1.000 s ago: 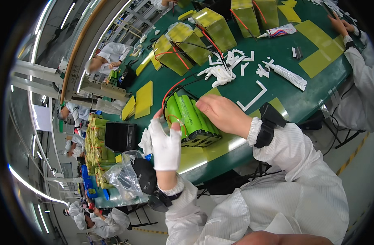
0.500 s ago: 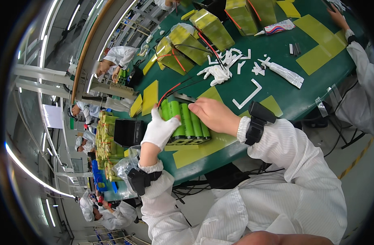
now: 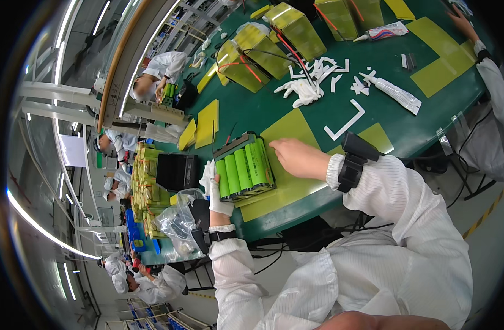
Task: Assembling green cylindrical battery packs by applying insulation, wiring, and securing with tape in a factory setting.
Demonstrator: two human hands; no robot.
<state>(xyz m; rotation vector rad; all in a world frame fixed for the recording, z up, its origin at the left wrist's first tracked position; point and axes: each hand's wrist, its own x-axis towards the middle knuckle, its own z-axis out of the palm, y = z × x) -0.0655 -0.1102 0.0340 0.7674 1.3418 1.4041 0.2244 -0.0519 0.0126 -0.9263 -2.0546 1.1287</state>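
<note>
A battery pack point(image 3: 244, 168) of bright green cylindrical cells in black end holders stands tilted on a yellow-green sheet point(image 3: 285, 132). My left hand point(image 3: 221, 199), in a white glove with bare fingertips, grips the pack's left side; part of its fingers are hidden behind the cells. Just right of the pack, apart from it, is my bare right hand point(image 3: 302, 158). Its fingers are curled together, and whatever they may hold is hidden. Dark and red leads rise behind the pack's far end.
Wrapped yellow packs point(image 3: 296, 33) with red and black leads stand at the back. White L-shaped strips point(image 3: 345, 120), a glove point(image 3: 300, 91) and a white tube point(image 3: 395, 94) lie beyond my right hand. A black bin point(image 3: 176, 171) and a plastic bag point(image 3: 180, 217) are left. A co-worker's arm point(image 3: 486, 66) reaches in at far right.
The pack has turned, its cells now showing broadside. My right hand has come off its top to the right, and my left hand has shifted lower along its left side.
</note>
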